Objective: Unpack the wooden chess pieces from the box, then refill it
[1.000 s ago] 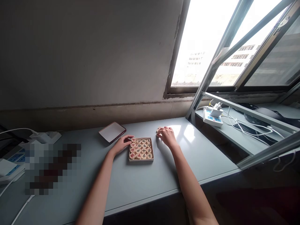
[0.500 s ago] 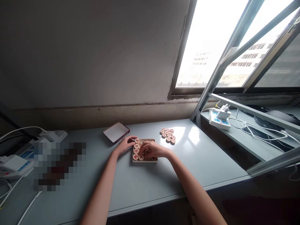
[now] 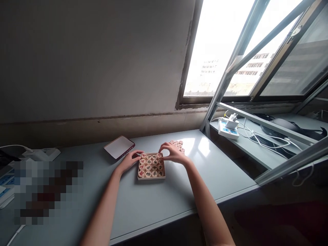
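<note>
Loosely spread left hand [image 3: 128, 162], thumb and fingers parted beside the pale box [image 3: 151, 178], right hand [image 3: 175, 153], thumb and forefinger curved about a red-marked disc [image 3: 159, 155], pinch unclear.

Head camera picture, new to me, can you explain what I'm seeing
No machine here: this is a person working bare-handed, seen from a camera worn on the head. On the grey table sits an open box of round, marked wooden pieces. The left hand is at its left edge. The right hand has thumb and finger at a red-marked piece in its far right corner; whether it's held, I can't tell. More pieces lie beyond that hand, and a lid lies beyond the left.
</note>
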Tool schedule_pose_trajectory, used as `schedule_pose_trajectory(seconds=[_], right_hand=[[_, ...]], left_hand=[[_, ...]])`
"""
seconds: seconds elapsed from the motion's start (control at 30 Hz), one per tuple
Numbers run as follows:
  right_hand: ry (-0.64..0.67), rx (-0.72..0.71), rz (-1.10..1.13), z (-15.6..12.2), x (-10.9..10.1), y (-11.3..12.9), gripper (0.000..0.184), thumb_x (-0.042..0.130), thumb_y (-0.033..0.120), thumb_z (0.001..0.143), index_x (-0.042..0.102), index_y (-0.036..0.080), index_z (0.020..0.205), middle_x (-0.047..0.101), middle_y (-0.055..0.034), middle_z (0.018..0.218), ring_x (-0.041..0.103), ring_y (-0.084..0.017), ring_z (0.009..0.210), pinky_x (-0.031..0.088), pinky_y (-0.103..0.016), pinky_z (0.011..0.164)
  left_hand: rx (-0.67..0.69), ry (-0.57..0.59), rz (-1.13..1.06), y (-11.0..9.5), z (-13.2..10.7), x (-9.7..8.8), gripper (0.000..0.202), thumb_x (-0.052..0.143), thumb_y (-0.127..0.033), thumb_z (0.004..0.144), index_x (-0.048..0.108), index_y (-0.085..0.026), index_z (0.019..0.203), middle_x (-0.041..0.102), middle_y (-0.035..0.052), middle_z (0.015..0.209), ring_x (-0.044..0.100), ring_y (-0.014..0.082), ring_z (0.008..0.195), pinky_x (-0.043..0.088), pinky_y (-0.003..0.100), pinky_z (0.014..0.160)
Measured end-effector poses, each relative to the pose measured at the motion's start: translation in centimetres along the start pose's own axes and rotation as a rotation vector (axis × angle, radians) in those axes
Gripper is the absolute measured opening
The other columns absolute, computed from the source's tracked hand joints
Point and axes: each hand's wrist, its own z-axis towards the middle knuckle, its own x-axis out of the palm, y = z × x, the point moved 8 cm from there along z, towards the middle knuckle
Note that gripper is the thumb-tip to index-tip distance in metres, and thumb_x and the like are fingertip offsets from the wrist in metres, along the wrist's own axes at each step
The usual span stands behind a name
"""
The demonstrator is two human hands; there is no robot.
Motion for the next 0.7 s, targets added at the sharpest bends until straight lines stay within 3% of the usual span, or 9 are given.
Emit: schedule_pose_trajectory(seconds=[0.13,0.23,0.37,0.5,0.7], right_hand=[[-0.074,0.25,-0.213,-1.4,-1.6,-4.9,0.021,0.058,0.043,0.08,0.064,0.026,0.09,0.054,-0.0057,0.105,0.045,-0.023,0.102,0.036,-0.035,0.084],[-0.109,0.371,-0.36,-2.0,-1.7,-6.5,0.021,0.054,0.036,0.082,0.062,0.023,0.096,0.052,-0.0094,0.109,0.042,-0.026,0.106,0.036,-0.038,0.082],[-0.102,0.332,-0.395,-1.5,-1.0,-5.6,0.025,0.055,0.031,0.081,0.058,0.023,0.104,0.053,-0.0089,0.11,0.043,-0.026,0.105,0.033,-0.039,0.085],[-0.085,0.226,-0.403,-0.7,-0.4,-4.3,0.014,0.057,0.027,0.08,0.064,0.025,0.092,0.056,-0.0058,0.106,0.046,-0.023,0.103,0.028,-0.039,0.091],[-0.099,0.301,-0.401,-1.1,-1.2,-5.5,0.013,0.056,0.021,0.082,0.068,0.024,0.083,0.059,-0.0068,0.103,0.049,-0.024,0.101,0.032,-0.039,0.087]], left_hand=[[0.004,-0.008,-0.02,0.5,0.2,0.0,0.038,0.054,-0.034,0.075,0.061,-0.018,0.108,0.06,0.008,0.117,0.053,0.0234,0.106,0.04,0.036,0.095],[0.007,-0.009,-0.017,0.7,0.3,0.0,0.036,0.055,-0.035,0.075,0.062,-0.018,0.107,0.06,0.0081,0.117,0.053,0.0237,0.106,0.039,0.036,0.095],[0.005,-0.01,-0.011,0.8,0.4,0.0,0.034,0.054,-0.036,0.076,0.063,-0.018,0.104,0.061,0.0082,0.115,0.053,0.0239,0.106,0.038,0.036,0.095],[-0.003,-0.002,-0.008,1.0,0.4,0.0,0.034,0.053,-0.036,0.077,0.063,-0.018,0.104,0.061,0.0077,0.114,0.053,0.0234,0.105,0.039,0.036,0.094],[0.0,-0.01,-0.006,0.7,0.3,0.0,0.035,0.053,-0.037,0.075,0.063,-0.018,0.103,0.062,0.0076,0.113,0.053,0.0232,0.105,0.039,0.035,0.095]])
